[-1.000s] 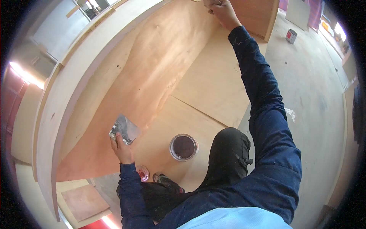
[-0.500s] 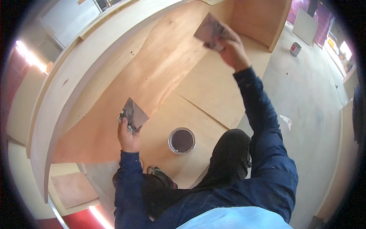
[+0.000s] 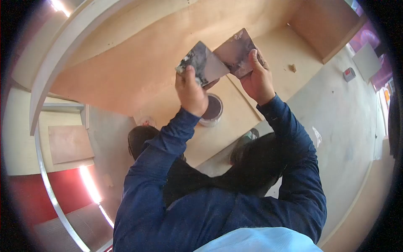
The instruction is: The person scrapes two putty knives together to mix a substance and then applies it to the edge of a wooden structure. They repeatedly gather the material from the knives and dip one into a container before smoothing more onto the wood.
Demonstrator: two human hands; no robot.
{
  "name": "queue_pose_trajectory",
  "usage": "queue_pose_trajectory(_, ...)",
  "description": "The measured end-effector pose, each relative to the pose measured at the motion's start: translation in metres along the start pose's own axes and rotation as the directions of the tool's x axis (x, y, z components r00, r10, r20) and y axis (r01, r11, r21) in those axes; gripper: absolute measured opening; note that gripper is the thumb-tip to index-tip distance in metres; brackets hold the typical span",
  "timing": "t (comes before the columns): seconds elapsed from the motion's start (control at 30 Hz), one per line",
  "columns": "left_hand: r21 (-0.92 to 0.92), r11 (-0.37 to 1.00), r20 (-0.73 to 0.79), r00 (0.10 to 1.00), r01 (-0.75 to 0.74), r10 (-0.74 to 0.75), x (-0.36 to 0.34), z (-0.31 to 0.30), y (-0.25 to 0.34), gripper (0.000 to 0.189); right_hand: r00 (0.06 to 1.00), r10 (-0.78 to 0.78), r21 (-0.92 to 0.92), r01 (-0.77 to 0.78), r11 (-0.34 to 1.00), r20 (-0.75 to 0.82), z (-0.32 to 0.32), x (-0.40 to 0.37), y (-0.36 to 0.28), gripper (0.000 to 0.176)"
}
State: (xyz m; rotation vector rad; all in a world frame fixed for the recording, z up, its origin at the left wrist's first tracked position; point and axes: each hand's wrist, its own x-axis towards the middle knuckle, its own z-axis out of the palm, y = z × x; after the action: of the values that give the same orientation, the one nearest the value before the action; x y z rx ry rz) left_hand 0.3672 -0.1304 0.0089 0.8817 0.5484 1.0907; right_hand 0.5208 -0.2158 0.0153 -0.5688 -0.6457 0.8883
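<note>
My left hand (image 3: 192, 94) is closed on a flat square putty spreader (image 3: 210, 62), its face smeared with dark grey and whitish paste. Another square putty spreader (image 3: 236, 50), also smeared, is gripped in my right hand (image 3: 261, 84) with the thumb on its face. The two plates come together edge to corner, seeming to touch or overlap slightly. Below them a round tub (image 3: 210, 122) of dark brown-grey paste stands on the plywood, partly hidden behind my left hand.
A curved wooden panel (image 3: 67, 40) rises at the left. The plywood wall (image 3: 138, 67) runs behind my hands to a wooden box end (image 3: 323, 27). On the grey floor stand a small can (image 3: 349, 74) and a plastic scrap (image 3: 317, 136). A loose board (image 3: 70, 143) lies at left.
My hands, apart before, have come together, each with its spreader: the left moved up and right, the right down. My view and legs have shifted, and the tub now sits higher in view.
</note>
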Motion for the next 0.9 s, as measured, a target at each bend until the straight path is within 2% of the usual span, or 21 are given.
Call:
queue_pose_trajectory(0.03,0.031,0.998,-0.011,0.998,-0.056,0.056,-0.010,0.009,-0.002,0.028,0.999,0.002,0.023,-0.001,1.000,-0.033,0.004,-0.008,-0.001,0.043)
queue_pose_trajectory(0.07,0.238,0.945,-0.018,0.972,-0.225,0.236,-0.011,0.010,-0.015,0.029,0.998,0.001,0.046,0.002,0.999,-0.064,0.006,-0.013,-0.002,0.040)
queue_pose_trajectory(0.13,0.183,0.970,-0.125,0.974,-0.162,0.187,-0.021,0.023,-0.035,0.029,0.999,-0.020,-0.001,0.020,1.000,-0.042,-0.003,-0.025,-0.004,0.037)
queue_pose_trajectory(0.2,0.177,0.975,-0.137,0.978,-0.134,0.160,-0.031,0.030,-0.039,0.028,0.998,-0.050,-0.055,0.048,0.997,-0.032,-0.009,-0.036,-0.006,0.033)
queue_pose_trajectory(0.23,0.223,0.964,-0.131,0.975,-0.144,0.177,-0.036,0.031,-0.044,0.028,0.999,-0.037,-0.310,0.035,0.950,0.000,-0.012,-0.042,-0.008,0.029)
queue_pose_trajectory(0.27,0.270,0.950,-0.124,0.973,-0.155,0.194,-0.044,0.031,-0.050,0.028,1.000,-0.014,-0.544,0.025,0.839,0.024,-0.017,-0.052,-0.011,0.026)
queue_pose_trajectory(0.3,0.268,0.952,-0.111,0.977,-0.146,0.181,-0.050,0.030,-0.054,0.028,1.000,-0.023,-0.548,0.024,0.836,0.009,-0.024,-0.060,-0.012,0.026)
queue_pose_trajectory(0.37,0.414,0.907,-0.122,0.983,-0.073,0.135,-0.066,0.031,-0.056,0.026,0.998,0.067,-0.837,-0.030,0.547,0.008,-0.028,-0.078,-0.018,0.023)
queue_pose_trajectory(0.4,0.415,0.908,-0.111,0.987,-0.063,0.119,-0.070,0.031,-0.058,0.026,0.999,0.008,-0.862,0.030,0.507,0.039,-0.027,-0.088,-0.016,0.025)
queue_pose_trajectory(0.43,0.424,0.904,-0.108,0.989,-0.051,0.106,-0.074,0.031,-0.061,0.025,1.000,0.005,-0.865,0.018,0.502,0.024,-0.024,-0.094,-0.018,0.025)
queue_pose_trajectory(0.5,0.437,0.899,-0.094,0.992,-0.032,0.081,-0.077,0.026,-0.068,0.024,0.986,-0.103,-0.948,0.155,0.279,0.131,-0.021,-0.104,-0.018,0.027)
queue_pose_trajectory(0.6,0.450,0.889,-0.016,0.994,-0.089,0.108,-0.069,0.018,-0.083,0.022,0.974,-0.147,-0.941,0.208,0.267,0.173,-0.022,-0.111,-0.012,0.028)
queue_pose_trajectory(0.63,0.343,0.938,-0.042,0.997,-0.040,0.058,-0.069,0.016,-0.085,0.022,0.974,-0.158,-0.943,0.202,0.264,0.165,-0.022,-0.114,-0.008,0.028)
queue_pose_trajectory(0.67,0.232,0.973,-0.060,0.998,0.008,0.006,-0.067,0.015,-0.088,0.022,0.979,-0.167,-0.927,0.170,0.335,0.119,-0.022,-0.116,-0.004,0.029)
queue_pose_trajectory(0.7,0.235,0.972,-0.042,0.999,0.007,0.003,-0.066,0.013,-0.089,0.022,0.982,-0.176,-0.904,0.141,0.405,0.074,-0.022,-0.117,-0.001,0.030)
queue_pose_trajectory(0.73,0.239,0.971,-0.030,0.999,-0.009,0.017,-0.065,0.011,-0.087,0.023,0.979,-0.193,-0.905,0.139,0.402,0.065,-0.023,-0.118,0.001,0.030)
queue_pose_trajectory(0.8,0.309,0.949,0.024,0.998,-0.068,0.064,-0.065,0.006,-0.085,0.026,0.976,-0.193,-0.954,0.145,0.262,0.095,-0.030,-0.123,0.003,0.028)
queue_pose_trajectory(0.83,0.308,0.949,0.038,0.998,-0.066,0.057,-0.062,0.005,-0.085,0.026,0.975,-0.205,-0.956,0.140,0.257,0.087,-0.046,-0.125,0.010,0.028)
queue_pose_trajectory(0.9,-0.039,0.998,0.032,0.998,0.055,-0.054,-0.054,0.003,-0.084,0.029,0.990,-0.128,-0.876,0.110,0.470,0.055,-0.109,-0.131,0.043,0.026)
